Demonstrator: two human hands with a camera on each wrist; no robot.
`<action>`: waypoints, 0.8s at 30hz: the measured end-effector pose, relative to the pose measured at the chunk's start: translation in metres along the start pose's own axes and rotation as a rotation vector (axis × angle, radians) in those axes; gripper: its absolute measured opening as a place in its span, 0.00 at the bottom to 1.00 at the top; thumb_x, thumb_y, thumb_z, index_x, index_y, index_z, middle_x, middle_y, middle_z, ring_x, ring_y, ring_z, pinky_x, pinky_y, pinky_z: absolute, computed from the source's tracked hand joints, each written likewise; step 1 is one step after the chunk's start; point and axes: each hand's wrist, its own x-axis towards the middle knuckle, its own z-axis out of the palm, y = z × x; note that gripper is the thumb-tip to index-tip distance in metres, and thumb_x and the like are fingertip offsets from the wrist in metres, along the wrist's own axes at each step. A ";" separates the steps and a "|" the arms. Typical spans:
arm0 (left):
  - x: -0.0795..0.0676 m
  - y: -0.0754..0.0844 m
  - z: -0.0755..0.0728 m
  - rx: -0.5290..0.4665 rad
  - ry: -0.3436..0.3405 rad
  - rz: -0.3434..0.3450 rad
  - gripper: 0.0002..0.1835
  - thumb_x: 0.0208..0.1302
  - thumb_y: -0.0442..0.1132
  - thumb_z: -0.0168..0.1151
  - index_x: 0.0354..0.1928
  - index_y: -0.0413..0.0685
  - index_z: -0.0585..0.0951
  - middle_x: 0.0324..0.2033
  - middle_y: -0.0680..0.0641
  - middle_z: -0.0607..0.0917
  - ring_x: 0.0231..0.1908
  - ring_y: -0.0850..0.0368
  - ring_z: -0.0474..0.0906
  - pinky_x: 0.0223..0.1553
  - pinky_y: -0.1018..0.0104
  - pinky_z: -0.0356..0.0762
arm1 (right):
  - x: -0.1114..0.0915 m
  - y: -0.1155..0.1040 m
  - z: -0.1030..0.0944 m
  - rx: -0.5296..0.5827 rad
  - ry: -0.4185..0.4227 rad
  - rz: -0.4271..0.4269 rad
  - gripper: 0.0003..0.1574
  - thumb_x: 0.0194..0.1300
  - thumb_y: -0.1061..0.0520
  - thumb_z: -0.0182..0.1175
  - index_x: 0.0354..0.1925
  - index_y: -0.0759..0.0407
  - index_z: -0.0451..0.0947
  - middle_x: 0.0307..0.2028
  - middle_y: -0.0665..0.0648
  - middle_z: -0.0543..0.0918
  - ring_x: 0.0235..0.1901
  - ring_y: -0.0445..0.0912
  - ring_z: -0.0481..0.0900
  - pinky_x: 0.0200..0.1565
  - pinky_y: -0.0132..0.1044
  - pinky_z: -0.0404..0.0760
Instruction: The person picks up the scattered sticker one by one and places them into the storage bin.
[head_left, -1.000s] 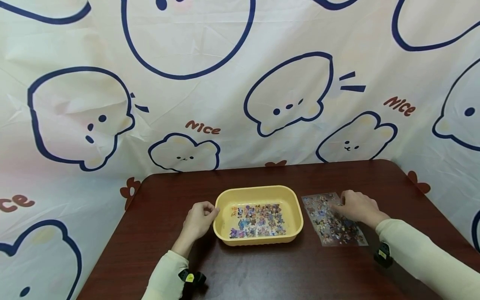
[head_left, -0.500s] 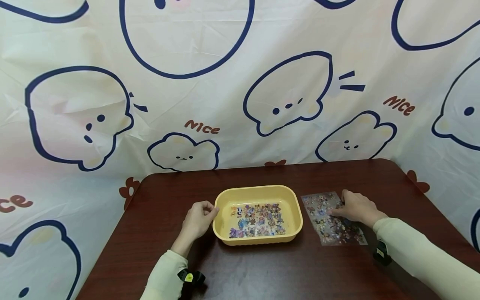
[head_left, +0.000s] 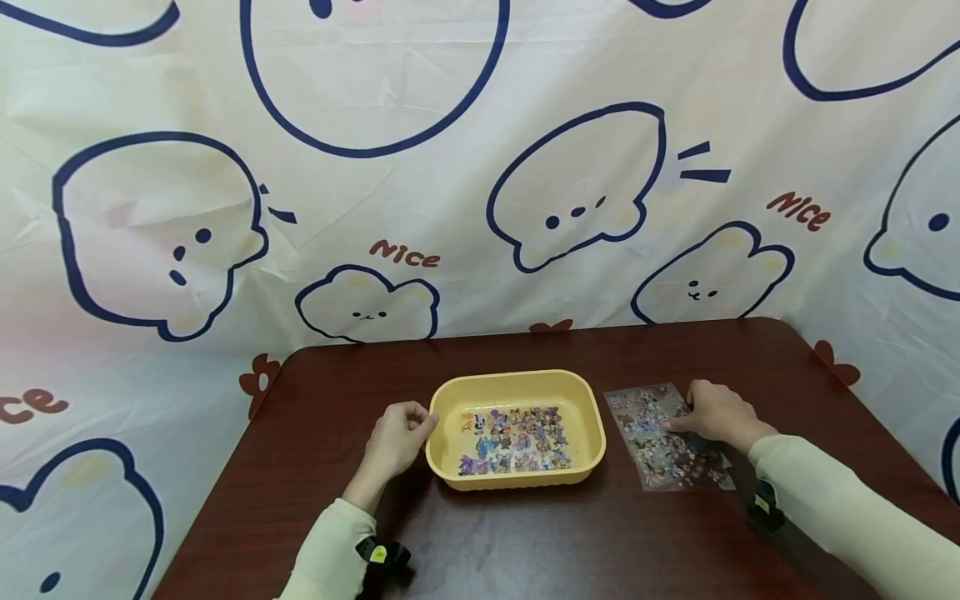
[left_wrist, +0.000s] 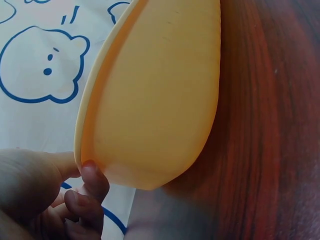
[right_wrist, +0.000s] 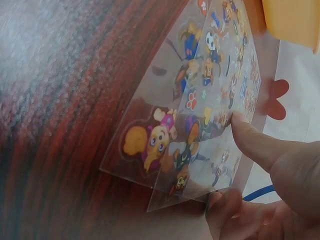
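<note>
My left hand [head_left: 393, 437] is at the left end of a yellow plastic basin [head_left: 517, 481], its thumb and index finger pinching the rim. In the left wrist view the other fingers curl below the basin's rim [left_wrist: 86, 95]. Inside the basin lies a sheet of small cartoon stickers [head_left: 516, 442]. To the basin's right, my right hand [head_left: 720, 415] holds clear sticker sheets [head_left: 637, 425] by their far right edge. The right wrist view shows at least two overlapping sheets [right_wrist: 192, 115], slightly out of line, the thumb [right_wrist: 250, 135] on top and the fingers at the edge.
All of this rests on a dark brown wooden table [head_left: 570, 542]. A pale cloth [head_left: 465, 208] with blue-outlined cartoon bears hangs behind the table and along its sides. A black strap with a small device [head_left: 382, 552] sits on the left wrist, another [head_left: 767, 506] on the right.
My right hand has shifted slightly, and the sheets' edges sit a little further out of line at the lower right. My left hand and the basin have stayed in place.
</note>
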 end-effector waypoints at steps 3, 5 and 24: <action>0.000 0.000 0.000 -0.003 0.002 0.000 0.11 0.69 0.45 0.63 0.32 0.47 0.81 0.17 0.53 0.74 0.18 0.60 0.68 0.21 0.66 0.64 | 0.000 0.000 -0.001 0.000 0.000 0.002 0.31 0.56 0.43 0.76 0.34 0.66 0.72 0.25 0.57 0.76 0.26 0.48 0.72 0.25 0.38 0.69; 0.000 0.000 0.000 -0.005 0.003 0.002 0.11 0.69 0.45 0.63 0.32 0.47 0.81 0.16 0.53 0.73 0.18 0.60 0.68 0.21 0.67 0.64 | 0.001 0.000 -0.001 -0.003 -0.001 0.001 0.31 0.56 0.44 0.76 0.36 0.67 0.72 0.26 0.58 0.77 0.27 0.49 0.73 0.26 0.39 0.70; 0.000 0.000 0.000 -0.016 -0.003 0.003 0.11 0.70 0.45 0.63 0.33 0.46 0.81 0.15 0.53 0.72 0.17 0.60 0.66 0.20 0.67 0.63 | 0.005 0.014 0.009 0.113 -0.006 -0.077 0.25 0.59 0.43 0.73 0.22 0.54 0.71 0.17 0.49 0.70 0.19 0.43 0.69 0.21 0.36 0.64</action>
